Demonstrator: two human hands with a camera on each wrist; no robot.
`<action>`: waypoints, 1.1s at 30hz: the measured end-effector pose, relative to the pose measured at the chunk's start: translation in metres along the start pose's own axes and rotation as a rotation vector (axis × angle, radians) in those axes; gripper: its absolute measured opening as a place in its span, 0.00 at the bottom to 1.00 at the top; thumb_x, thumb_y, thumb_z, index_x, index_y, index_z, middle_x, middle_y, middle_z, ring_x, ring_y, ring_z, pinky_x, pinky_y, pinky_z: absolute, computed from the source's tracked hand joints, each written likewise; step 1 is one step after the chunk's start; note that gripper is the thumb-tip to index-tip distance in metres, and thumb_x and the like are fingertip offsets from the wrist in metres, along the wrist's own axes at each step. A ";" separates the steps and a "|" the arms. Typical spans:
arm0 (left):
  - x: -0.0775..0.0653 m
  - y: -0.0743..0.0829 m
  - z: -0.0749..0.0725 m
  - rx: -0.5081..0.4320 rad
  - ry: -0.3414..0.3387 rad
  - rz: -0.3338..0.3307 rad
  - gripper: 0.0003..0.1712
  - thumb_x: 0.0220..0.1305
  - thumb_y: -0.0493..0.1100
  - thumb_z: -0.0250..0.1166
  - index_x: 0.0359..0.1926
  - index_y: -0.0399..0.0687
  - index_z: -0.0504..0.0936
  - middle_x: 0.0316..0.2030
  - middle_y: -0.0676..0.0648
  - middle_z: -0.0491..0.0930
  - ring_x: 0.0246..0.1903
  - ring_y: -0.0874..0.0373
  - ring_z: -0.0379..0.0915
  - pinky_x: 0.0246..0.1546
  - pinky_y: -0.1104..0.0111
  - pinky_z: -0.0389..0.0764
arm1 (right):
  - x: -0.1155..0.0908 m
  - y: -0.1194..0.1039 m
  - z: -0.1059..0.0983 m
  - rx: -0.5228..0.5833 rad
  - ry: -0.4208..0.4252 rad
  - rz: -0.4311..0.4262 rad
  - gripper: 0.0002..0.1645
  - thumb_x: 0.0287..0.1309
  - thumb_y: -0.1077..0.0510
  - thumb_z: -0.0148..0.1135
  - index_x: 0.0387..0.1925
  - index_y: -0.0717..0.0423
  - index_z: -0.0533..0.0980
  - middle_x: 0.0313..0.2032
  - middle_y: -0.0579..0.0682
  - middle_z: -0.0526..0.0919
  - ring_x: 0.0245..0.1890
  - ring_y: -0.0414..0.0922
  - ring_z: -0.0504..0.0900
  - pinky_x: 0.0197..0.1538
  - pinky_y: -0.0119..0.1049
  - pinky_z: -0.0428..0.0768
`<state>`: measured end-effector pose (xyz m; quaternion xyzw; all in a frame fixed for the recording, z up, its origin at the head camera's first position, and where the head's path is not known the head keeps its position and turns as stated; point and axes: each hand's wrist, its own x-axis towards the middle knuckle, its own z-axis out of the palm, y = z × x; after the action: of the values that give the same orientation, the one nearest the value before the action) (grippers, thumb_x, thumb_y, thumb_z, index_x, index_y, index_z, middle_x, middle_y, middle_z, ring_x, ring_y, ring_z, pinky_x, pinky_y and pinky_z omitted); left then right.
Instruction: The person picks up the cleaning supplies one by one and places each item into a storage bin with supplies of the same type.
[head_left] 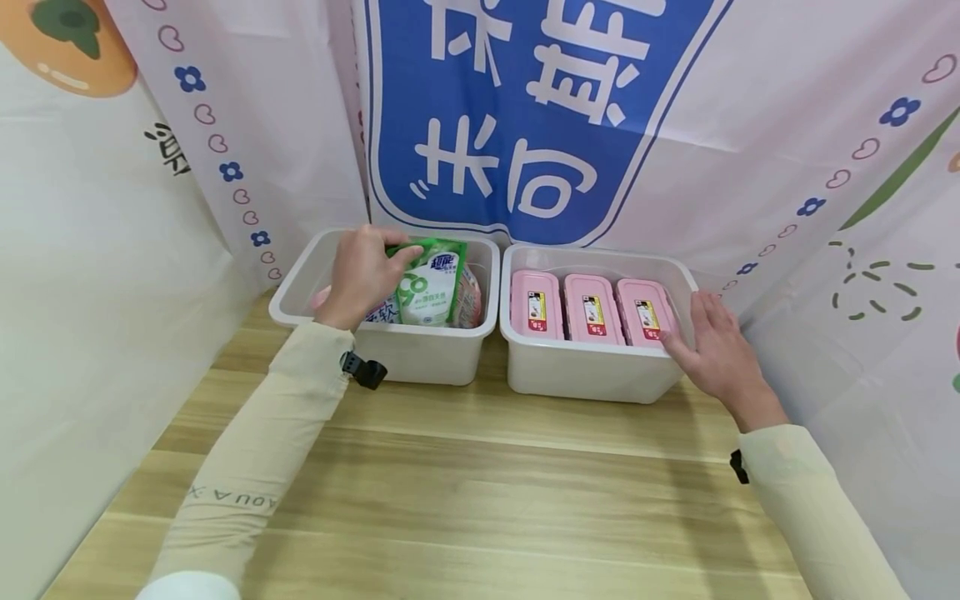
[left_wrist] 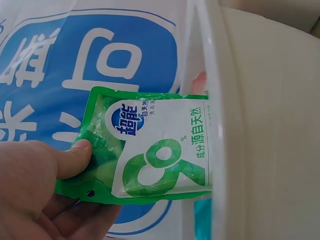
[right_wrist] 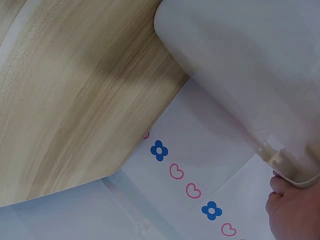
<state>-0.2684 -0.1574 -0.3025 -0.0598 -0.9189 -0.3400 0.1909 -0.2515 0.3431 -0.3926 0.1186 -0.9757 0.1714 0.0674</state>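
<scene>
My left hand (head_left: 367, 271) is over the left white bin and pinches the top edge of a green and white laundry detergent pouch (head_left: 431, 287) between thumb and fingers. In the left wrist view, the pouch (left_wrist: 160, 145) stands partly above the bin's wall (left_wrist: 265, 125), which hides its lower part. Other packages, one with blue lettering (head_left: 382, 312), lie beside it in the bin. At the front right corner of the right white bin (head_left: 585, 371), my right hand (head_left: 716, 358) rests on the rim, fingers extended along the side and thumb at the front edge.
Three pink lidded boxes (head_left: 592, 308) stand in a row in the right bin. Both bins sit side by side on a wooden tabletop (head_left: 480, 492), close to the printed cloth (head_left: 675, 192) behind. More cloth hangs at the left and right sides.
</scene>
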 end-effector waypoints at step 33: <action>-0.005 -0.039 0.031 0.009 -0.070 -0.064 0.13 0.72 0.46 0.70 0.49 0.43 0.92 0.46 0.40 0.92 0.37 0.50 0.86 0.37 0.61 0.81 | 0.001 -0.001 0.000 -0.006 0.000 0.005 0.54 0.77 0.38 0.47 0.83 0.68 0.39 0.83 0.73 0.43 0.84 0.70 0.41 0.81 0.71 0.45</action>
<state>-0.2824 -0.1665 -0.3496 -0.0413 -0.9281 -0.3393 0.1479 -0.2518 0.3420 -0.3921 0.1158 -0.9766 0.1684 0.0674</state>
